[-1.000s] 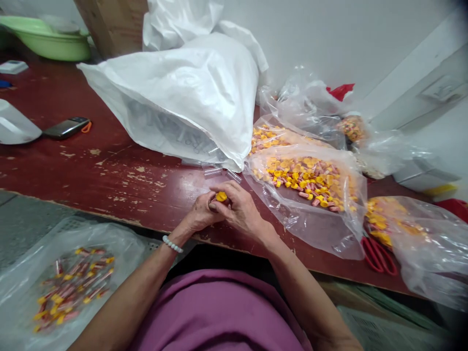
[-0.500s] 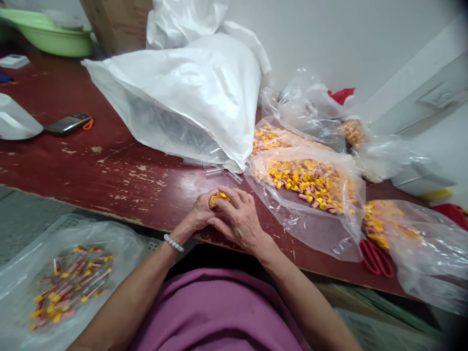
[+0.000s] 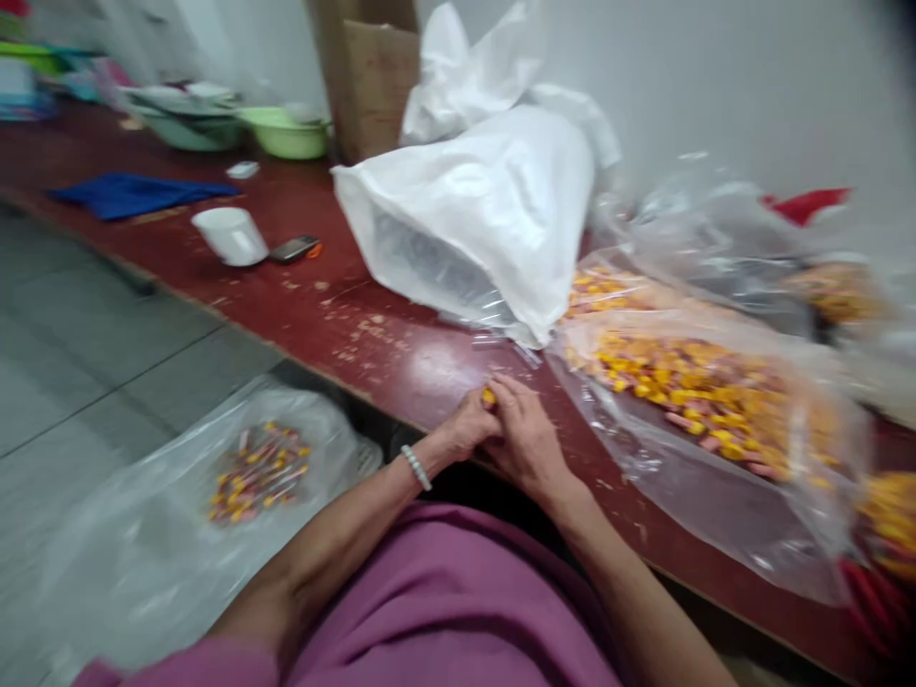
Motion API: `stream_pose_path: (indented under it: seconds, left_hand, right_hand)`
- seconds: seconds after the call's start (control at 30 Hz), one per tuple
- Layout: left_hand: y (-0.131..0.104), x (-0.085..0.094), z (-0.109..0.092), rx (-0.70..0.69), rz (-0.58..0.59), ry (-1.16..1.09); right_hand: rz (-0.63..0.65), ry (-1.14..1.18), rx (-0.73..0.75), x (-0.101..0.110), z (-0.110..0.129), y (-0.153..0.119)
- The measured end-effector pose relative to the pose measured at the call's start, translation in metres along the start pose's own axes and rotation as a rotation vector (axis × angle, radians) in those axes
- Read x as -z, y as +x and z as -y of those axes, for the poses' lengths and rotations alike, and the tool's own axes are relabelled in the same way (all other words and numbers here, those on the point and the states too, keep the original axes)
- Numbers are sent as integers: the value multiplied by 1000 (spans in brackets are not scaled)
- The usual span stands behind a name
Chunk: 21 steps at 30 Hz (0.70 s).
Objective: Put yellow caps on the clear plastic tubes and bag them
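Note:
My left hand [image 3: 465,426], with a pale bead bracelet on its wrist, is closed around small yellow plastic caps [image 3: 489,396] near the table's front edge. My right hand [image 3: 528,429] presses against it, its fingers curled over the same caps; most of what they hold is hidden. Just beyond the hands, a few clear plastic tubes [image 3: 528,355] lie at the mouth of a white sack [image 3: 493,181] holding more tubes. To the right, a clear bag [image 3: 687,520] contains many yellow and pink pieces [image 3: 665,382].
Lower left, a clear plastic bag [image 3: 143,534] holds tubes with yellow ends [image 3: 261,472]. Along the red table [image 3: 307,315] are a white cup [image 3: 230,237], a phone-like device [image 3: 293,249], a blue cloth [image 3: 135,194] and a green basin [image 3: 290,134]. Red-handled scissors [image 3: 869,596] show blurred at right.
The view has swung left, so the table scene sits further right and more of the left side shows. Both hands stay together, with less yellow visible between the fingers.

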<state>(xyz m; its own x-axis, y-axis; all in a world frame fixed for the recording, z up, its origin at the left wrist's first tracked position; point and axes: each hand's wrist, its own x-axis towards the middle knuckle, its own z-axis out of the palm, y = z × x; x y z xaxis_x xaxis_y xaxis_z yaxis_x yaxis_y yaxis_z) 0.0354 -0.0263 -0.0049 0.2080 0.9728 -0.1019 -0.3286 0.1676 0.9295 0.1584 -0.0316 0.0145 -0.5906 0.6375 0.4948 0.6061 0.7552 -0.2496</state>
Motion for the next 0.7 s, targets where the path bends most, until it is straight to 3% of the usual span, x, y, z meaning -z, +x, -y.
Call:
stream_pose_path:
  seconds: [0.17, 0.3, 0.37, 0.53, 0.63, 0.7]
  left_hand:
    - [-21, 2, 7, -4, -95, -205]
    - [-54, 25, 3, 29, -162, -230]
    - [-76, 52, 0, 98, -226, -138]
    - [-131, 163, 3, 235, -701, 116]
    - [-161, 217, 12, 288, -800, 215]
    - [-176, 234, 18, 295, -810, 311]
  right_hand:
    - [22, 10, 71, -6, 18, 6]
    - [150, 157, 110, -9, 36, 14]
    - [157, 242, 85, -10, 36, 15]
    - [17, 230, -117, -16, -1, 2]
    - [-27, 241, -201, -21, -21, -7]
    - [-53, 239, -223, -24, -25, -10]
